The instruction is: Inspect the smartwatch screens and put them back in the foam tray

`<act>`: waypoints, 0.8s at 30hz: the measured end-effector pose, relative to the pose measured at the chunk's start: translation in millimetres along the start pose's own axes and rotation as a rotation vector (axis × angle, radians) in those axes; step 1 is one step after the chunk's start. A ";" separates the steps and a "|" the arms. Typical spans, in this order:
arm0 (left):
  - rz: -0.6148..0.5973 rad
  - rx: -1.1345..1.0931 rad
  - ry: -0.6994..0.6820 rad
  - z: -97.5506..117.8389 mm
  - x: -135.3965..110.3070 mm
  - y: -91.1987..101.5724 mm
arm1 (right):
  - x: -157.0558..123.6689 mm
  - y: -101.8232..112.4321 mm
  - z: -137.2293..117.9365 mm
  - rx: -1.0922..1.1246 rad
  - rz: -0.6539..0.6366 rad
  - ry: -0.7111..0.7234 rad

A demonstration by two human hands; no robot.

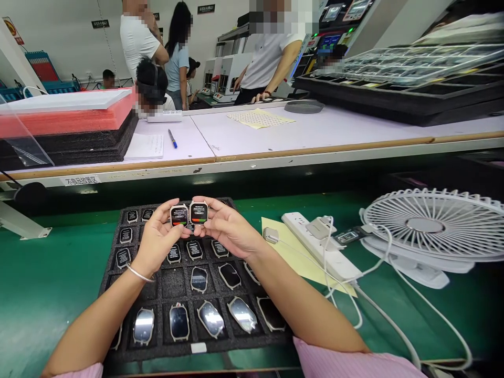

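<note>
Your L hand [157,239] is clamped on the L watch [179,215], thumb at its lower edge, fingers round the far side; your R hand [232,231] pinches the R watch [199,213] the same way, thumb low, fingers up and behind. Both are strapless cases held side by side, faces to you; can't tell if they're touching. Screens lit, w/ red & green at the bottom; txt too small to read. Prob. light & stiff, w/ smooth glass that'd slip under a damp thumb and could scratch or chip if dropped or knocked together, so best grip = case sides, pads off the glass. Right below both hands, the foam tray [173,283] looks soft & a bit grippy, w/ more watches in its pockets: lit ones [194,250] just under your fingers, dark ones [241,315] nearer you, btwn your forearms. Right of your R hand: a charger block [271,234] on yellow paper [283,252], then the power strip [325,254] w/ loose white cables, then the fan [425,226] farther out. Beyond both hands, the raised shelf [244,142] w/ a pen [172,138] etc.
</note>
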State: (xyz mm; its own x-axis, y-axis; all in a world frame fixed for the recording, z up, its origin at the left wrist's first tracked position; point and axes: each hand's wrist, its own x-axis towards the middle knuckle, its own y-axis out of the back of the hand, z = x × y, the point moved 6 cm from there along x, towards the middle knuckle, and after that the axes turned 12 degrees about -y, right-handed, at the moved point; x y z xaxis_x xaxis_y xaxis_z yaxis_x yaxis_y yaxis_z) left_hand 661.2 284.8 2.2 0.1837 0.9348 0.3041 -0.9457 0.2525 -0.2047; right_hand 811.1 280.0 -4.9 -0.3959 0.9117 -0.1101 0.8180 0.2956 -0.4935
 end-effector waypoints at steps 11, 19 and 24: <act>0.008 0.013 -0.024 -3.2 1.1 0.4 | 0.1 -0.4 1.0 -0.041 0.017 0.002; -0.009 -0.040 0.045 -1.0 -3.2 -1.4 | 0.5 4.1 1.8 -0.019 0.053 0.014; -0.005 -0.045 0.055 -3.8 -3.9 -1.6 | 3.3 6.8 3.6 -0.025 0.069 0.029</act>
State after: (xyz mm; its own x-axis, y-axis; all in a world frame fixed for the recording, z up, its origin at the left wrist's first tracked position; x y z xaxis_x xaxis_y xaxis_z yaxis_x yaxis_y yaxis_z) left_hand 663.0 281.7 -2.2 0.2040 0.9454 0.2542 -0.9320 0.2670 -0.2450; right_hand 813.9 284.0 -11.7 -0.3258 0.9381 -0.1178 0.8535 0.2383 -0.4634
